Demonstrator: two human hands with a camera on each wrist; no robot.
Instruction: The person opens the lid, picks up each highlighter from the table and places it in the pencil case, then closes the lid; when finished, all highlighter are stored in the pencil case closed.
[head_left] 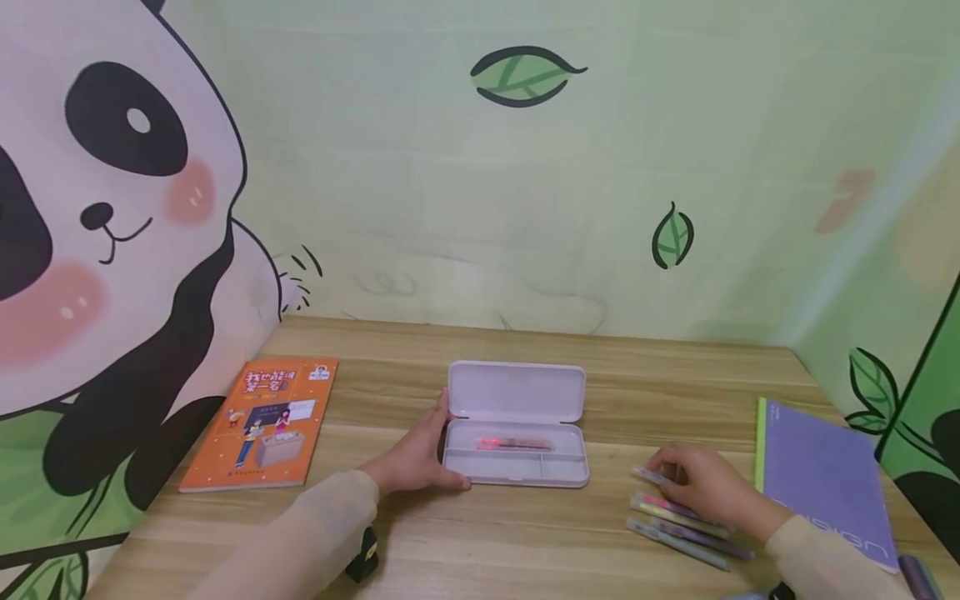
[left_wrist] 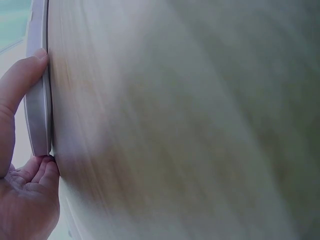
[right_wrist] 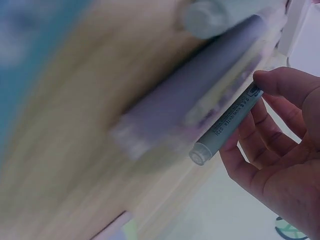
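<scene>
An open white pencil case lies on the table, its lid tilted back and a pink-tipped highlighter in its rear compartment. My left hand holds the case's left end, thumb at the front corner and fingers along the side; the left wrist view shows the thumb on the case edge. Between thumb and fingers, my right hand pinches a grey highlighter. Below that hand lie several more highlighters, among them a yellow one, a purple one and a grey-green one.
An orange book lies at the table's left side. On the right is a purple notebook with a green spine. A dark cylindrical object shows at the lower right corner. Behind the table stands a wall printed with a panda and leaves.
</scene>
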